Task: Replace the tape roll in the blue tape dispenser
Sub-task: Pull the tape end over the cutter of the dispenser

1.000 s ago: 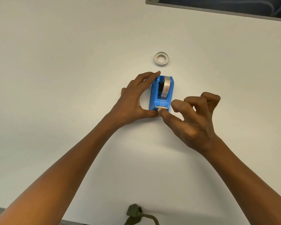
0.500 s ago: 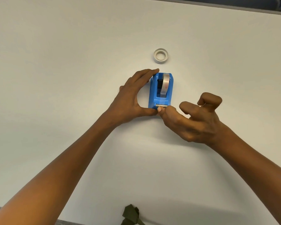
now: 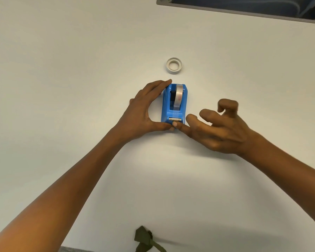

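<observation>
The blue tape dispenser [image 3: 174,104] stands on the white table with a clear tape roll [image 3: 178,96] seated in its slot. My left hand [image 3: 144,113] grips the dispenser's left side, fingers at its far end and thumb at its near end. My right hand [image 3: 213,128] is beside the near right corner, its thumb tip pressing just below the metal cutter [image 3: 175,119]; the other fingers are curled and apart, holding nothing. A white empty-looking tape ring [image 3: 174,65] lies flat on the table beyond the dispenser.
The white table [image 3: 62,70] spreads around the hands. A grey-framed opening [image 3: 244,8] with dark blue inside runs along the far right edge. A dark green strap piece [image 3: 144,239] hangs at the near edge.
My right hand has lowered and its fingers have spread slightly, with the thumb staying at the cutter end. The left hand and the dispenser have kept their places.
</observation>
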The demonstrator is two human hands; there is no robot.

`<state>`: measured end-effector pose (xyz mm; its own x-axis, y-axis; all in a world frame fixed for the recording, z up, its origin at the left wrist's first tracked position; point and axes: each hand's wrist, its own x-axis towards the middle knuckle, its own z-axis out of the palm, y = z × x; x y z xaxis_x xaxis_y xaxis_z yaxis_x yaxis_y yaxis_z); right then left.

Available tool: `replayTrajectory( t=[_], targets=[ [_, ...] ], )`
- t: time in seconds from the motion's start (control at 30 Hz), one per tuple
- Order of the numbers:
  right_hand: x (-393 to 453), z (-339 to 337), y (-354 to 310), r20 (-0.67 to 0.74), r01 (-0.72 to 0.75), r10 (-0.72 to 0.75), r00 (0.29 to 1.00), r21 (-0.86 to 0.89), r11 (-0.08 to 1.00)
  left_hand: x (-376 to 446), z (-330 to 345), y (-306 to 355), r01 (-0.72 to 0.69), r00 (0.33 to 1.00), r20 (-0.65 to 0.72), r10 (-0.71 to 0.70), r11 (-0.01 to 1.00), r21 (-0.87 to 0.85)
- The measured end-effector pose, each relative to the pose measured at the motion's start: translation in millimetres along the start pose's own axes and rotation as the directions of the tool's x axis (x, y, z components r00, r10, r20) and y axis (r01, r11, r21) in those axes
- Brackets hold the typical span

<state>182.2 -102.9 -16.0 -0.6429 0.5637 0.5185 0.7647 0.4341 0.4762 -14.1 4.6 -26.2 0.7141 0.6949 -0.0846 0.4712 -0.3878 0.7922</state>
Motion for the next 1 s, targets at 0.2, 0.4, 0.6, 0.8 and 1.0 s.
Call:
replayTrajectory(
  t=[0.2,0.4,0.6,0.8,1.0],
  targets=[
    [-11.0,-13.3,-21.4,0.183,-0.369,0.323,0.929,0.371,0.852,1.8,-1.4,-0.9,0.018,1.0,0.019,-0.018,1.0,-0.006],
    [-4.0,-19.7,-28.0,0.388,-0.835,0.81,0.439,0.508,0.21,-1.7,-2.1,3.0,0.053,0.998,0.044,-0.052,0.998,-0.031],
    [6.1,-12.6,-29.4,0.556,-0.882,0.809,0.19,0.458,-0.108,-6.9,-8.8,4.3,0.07,0.995,0.072,-0.068,0.997,-0.026],
    [16.3,-11.7,-22.9,0.686,-0.893,0.679,0.26,0.438,-0.1,-9.8,-15.6,2.5,0.085,0.995,0.058,-0.085,0.996,0.0],
    [26.3,-17.4,-22.2,0.768,-0.894,0.596,0.235,0.412,-0.177,-10.7,-11.0,7.0,0.143,0.988,0.065,-0.142,0.99,0.004]
  ],
)
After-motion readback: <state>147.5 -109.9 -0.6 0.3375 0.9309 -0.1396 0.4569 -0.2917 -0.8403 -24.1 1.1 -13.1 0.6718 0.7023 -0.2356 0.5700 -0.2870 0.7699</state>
